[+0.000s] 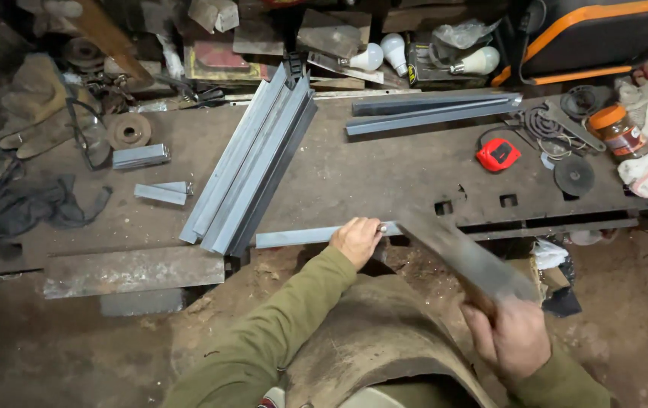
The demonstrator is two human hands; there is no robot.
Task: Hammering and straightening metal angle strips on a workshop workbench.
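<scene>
My left hand (356, 239) is closed on a small marker-like stick, its tip against a short grey steel bar (294, 236) that lies along the front edge of the dark metal workbench (369, 177). My right hand (510, 332) grips the handle end of a flat metal square (456, 253), blurred, whose blade slants up to the bar beside my left hand. A bundle of long grey steel angle bars (252, 162) lies diagonally on the bench just behind the short bar.
Two more long bars (430, 112) lie at the back right. A red tape measure (498, 153), grinding discs (574, 174), a jar (617, 128), rags, light bulbs (384, 53), short offcuts (141, 156) and gloves (33, 113) crowd the bench. A rusty plate (131, 270) juts out at front left.
</scene>
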